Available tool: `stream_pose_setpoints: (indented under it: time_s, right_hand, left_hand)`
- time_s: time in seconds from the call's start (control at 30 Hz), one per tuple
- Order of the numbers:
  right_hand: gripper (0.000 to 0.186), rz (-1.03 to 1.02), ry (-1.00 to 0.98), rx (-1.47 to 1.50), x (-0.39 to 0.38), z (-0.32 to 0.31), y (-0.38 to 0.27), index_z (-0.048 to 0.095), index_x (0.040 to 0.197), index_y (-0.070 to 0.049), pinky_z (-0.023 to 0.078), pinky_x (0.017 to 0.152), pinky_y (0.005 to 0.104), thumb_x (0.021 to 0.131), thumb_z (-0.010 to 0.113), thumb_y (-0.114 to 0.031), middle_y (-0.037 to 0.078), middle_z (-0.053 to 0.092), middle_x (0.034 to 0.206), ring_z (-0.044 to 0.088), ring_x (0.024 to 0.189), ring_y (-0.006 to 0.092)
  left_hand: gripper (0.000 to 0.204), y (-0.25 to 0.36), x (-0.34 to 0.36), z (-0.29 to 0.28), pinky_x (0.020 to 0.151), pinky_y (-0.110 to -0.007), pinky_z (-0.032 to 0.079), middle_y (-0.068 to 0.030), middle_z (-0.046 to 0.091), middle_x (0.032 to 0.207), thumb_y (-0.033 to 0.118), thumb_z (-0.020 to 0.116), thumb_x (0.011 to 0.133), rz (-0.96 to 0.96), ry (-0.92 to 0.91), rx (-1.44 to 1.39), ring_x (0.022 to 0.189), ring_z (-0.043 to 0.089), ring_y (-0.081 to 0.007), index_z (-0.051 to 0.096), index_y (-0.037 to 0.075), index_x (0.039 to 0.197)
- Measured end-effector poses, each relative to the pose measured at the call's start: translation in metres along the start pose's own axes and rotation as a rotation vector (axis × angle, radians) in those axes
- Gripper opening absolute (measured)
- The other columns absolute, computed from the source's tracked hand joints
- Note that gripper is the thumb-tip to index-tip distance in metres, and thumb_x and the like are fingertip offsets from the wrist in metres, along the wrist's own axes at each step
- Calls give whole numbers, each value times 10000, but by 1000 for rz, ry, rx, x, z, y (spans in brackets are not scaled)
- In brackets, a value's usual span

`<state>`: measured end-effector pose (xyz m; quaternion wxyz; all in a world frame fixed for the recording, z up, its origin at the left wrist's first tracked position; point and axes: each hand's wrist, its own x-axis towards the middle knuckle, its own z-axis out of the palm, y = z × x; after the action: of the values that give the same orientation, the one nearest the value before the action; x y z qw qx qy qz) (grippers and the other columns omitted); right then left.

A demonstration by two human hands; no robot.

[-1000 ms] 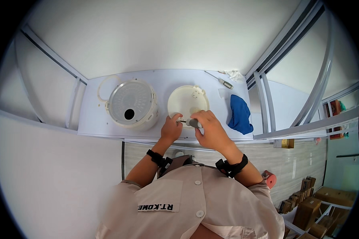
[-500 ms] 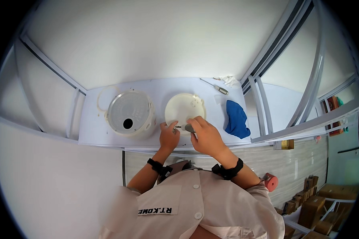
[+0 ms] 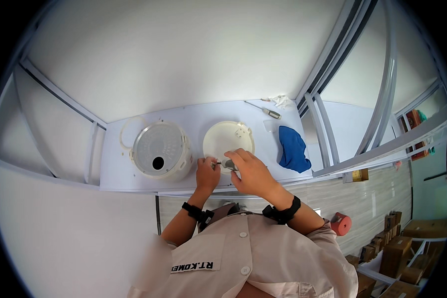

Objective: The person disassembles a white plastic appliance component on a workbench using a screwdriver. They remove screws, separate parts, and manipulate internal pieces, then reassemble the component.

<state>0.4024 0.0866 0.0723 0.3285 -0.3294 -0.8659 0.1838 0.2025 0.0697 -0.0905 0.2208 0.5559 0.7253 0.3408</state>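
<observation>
My right hand grips the grey handle of a screwdriver, its short shaft pointing left toward my left hand. Those left fingers are closed on a small part at the front edge of a round cream plastic lid; the part is mostly hidden. To the left sits a white cylindrical unit with a silver perforated top and a dark hole. A crumpled blue cloth lies right of the lid.
A second screwdriver and white crumpled material lie at the back right. A cream ring rests behind the cylindrical unit. Metal frames flank the bench; boxes and a red roll are below right.
The whole bench appears lower and slightly further left in the picture. Both hands stay at the lid's front edge, the screwdriver still in my right hand.
</observation>
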Motion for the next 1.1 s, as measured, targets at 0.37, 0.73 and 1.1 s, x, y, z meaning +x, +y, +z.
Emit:
stream_pose_setpoints:
  time_s: [0.37, 0.73, 1.1]
  right_hand:
    - [392, 135, -84, 165, 1, -7, 2, 609, 1254, -41, 563, 745, 483, 887, 747, -62, 185, 631, 1050, 679, 864, 409]
    - [315, 204, 16, 317, -2, -8, 4, 602, 1169, -59, 559, 704, 451, 900, 766, -36, 163, 658, 1052, 683, 803, 394]
    - [332, 258, 116, 283, -17, -26, 14, 634, 1191, -49, 592, 736, 364, 899, 788, -13, 142, 677, 1086, 706, 901, 317]
  left_hand:
    - [210, 10, 0, -7, 884, -482, 548, -148, 595, 1187, 235, 734, 928, -75, -57, 105, 1037, 656, -389, 677, 137, 1105]
    - [191, 1, -6, -1, 860, -507, 566, -136, 573, 1370, 256, 701, 963, -26, 24, 205, 1071, 691, -390, 655, 161, 1122]
    - [280, 17, -4, 1, 752, -535, 590, -189, 568, 1371, 330, 580, 1061, 8, 30, 431, 930, 719, -407, 629, 54, 1066]
